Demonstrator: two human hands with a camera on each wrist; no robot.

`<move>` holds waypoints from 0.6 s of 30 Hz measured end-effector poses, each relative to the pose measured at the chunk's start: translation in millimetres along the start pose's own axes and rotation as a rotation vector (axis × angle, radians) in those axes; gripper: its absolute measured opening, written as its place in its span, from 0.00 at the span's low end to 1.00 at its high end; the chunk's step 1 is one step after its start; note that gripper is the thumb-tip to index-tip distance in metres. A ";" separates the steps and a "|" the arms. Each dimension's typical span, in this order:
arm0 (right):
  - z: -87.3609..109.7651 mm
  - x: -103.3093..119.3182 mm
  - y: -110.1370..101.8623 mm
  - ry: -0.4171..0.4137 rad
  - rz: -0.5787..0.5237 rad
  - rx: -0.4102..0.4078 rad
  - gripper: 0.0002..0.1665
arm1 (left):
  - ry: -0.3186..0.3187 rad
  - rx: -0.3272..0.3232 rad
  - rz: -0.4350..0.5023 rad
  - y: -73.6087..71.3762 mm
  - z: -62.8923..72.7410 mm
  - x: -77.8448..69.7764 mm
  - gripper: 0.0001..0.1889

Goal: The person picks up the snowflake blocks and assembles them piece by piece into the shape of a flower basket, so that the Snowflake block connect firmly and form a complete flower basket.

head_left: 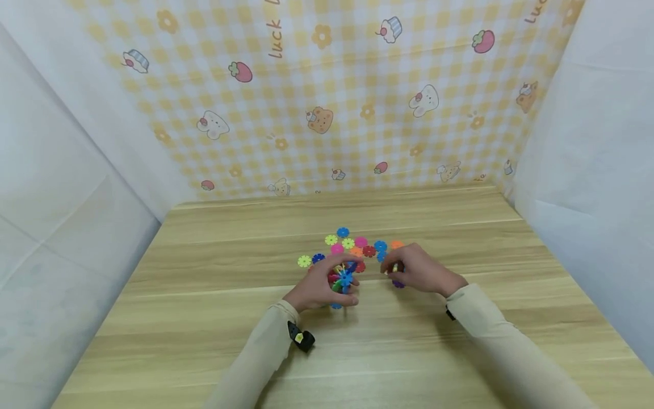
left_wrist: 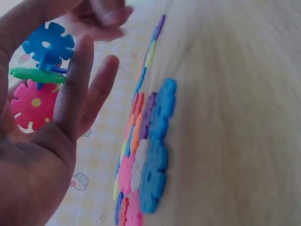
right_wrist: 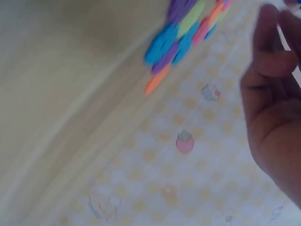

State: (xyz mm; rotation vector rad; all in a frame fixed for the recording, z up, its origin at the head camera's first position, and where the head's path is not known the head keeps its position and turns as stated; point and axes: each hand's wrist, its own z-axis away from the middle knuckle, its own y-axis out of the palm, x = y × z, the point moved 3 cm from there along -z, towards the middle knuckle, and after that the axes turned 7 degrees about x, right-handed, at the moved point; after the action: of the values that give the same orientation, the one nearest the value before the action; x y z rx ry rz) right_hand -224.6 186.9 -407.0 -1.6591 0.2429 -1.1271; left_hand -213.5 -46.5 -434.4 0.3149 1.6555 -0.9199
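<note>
My left hand (head_left: 319, 286) holds a cluster of interlocked plastic snowflake discs (head_left: 345, 277), raised above the table. In the left wrist view the cluster shows a blue disc (left_wrist: 48, 43), a green disc (left_wrist: 37, 75) seen edge-on and a pink disc (left_wrist: 34, 106), with the fingers curved around them. To the right, my right hand (head_left: 421, 269) hovers over loose discs, its fingers bent and thumb close to them. In the right wrist view its fingertips (right_wrist: 269, 19) come near each other; I cannot tell whether a disc is between them.
Loose flat discs in several colours lie on the wooden table (head_left: 235, 335) around and beyond the hands, among them a yellow one (head_left: 304, 261), a dark red one (head_left: 369, 251) and an orange one (head_left: 397, 245). A yellow checked cloth (head_left: 347, 85) hangs behind; white sheets flank both sides.
</note>
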 end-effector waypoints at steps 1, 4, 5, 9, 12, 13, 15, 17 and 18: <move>1.3 -3.0 -0.6 0.021 0.043 0.035 0.08 | -0.005 -0.002 -0.006 -0.3 0.6 0.6 0.38; 4.7 -9.8 0.1 0.073 0.149 0.102 0.10 | -0.020 -0.013 -0.036 -1.2 2.2 2.6 0.38; 5.7 -11.3 0.6 0.077 0.180 0.106 0.12 | -0.021 -0.009 -0.032 -1.1 2.4 3.3 0.38; 8.8 -17.6 4.5 0.082 0.246 0.073 0.13 | -0.036 0.000 -0.036 -0.5 2.1 5.1 0.39; 9.7 -22.1 7.2 0.076 0.261 0.049 0.10 | -0.041 0.013 -0.023 0.1 1.4 5.3 0.39; 9.8 -23.2 7.9 0.075 0.259 0.046 0.09 | -0.043 0.014 -0.018 0.2 1.3 5.0 0.39; 9.8 -24.3 8.9 0.074 0.259 0.042 0.08 | -0.043 0.017 -0.014 0.1 1.0 4.3 0.38; 9.7 -24.1 9.6 0.068 0.251 0.041 0.08 | -0.045 0.015 -0.013 -0.1 1.0 3.1 0.37; 9.9 -23.7 10.2 0.066 0.245 0.041 0.08 | -0.047 0.014 -0.017 -0.3 1.0 2.8 0.37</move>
State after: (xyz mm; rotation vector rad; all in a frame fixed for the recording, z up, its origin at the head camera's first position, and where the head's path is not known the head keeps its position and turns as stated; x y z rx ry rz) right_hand -226.0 204.3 -428.4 -1.5117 0.4504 -0.9955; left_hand -213.8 -48.1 -436.8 0.2873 1.6109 -0.9449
